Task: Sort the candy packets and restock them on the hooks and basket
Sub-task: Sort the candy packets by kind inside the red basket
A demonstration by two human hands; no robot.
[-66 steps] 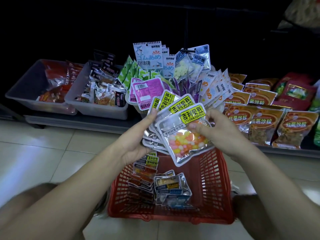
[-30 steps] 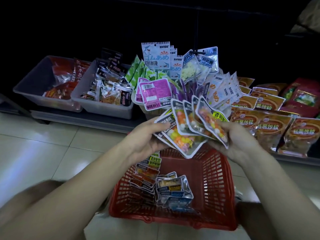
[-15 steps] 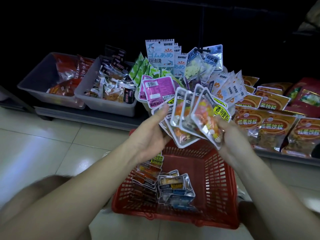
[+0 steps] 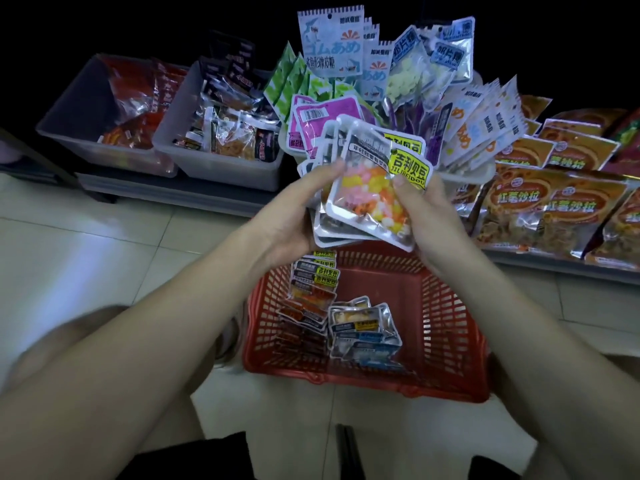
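While I watch through the head camera, the left hand [image 4: 294, 209] and the right hand [image 4: 429, 216] both hold one stack of candy packets [image 4: 367, 195]. The left fingers curl under the stack's left side, and the left thumb [image 4: 325, 171] lies on top. The right thumb [image 4: 401, 188] presses on the top packet, and the other right fingers curl under the right edge. The top packet is clear and silver, with a yellow label and pink, yellow and orange candies inside.

Right below the fingers, a red basket [image 4: 450, 341] sits on the floor. A row of yellow-label packets [image 4: 311, 299] leans inside it under the left fingers. A small pile of silver and blue packets [image 4: 363, 330] lies beside that row.

Just past the fingertips are pink packets [image 4: 325, 112], and above them are hanging packets [image 4: 332, 43] in blue and white. Far to the left of the left fingers, two grey tubs [image 4: 86, 133] full of snacks sit on a low ledge [image 4: 173, 192]. To the right of the right fingers, big orange bags [image 4: 519, 202] stand in a row.

The floor [image 4: 104, 254] is made of pale, shiny tiles. The room behind the shelf is very dark.
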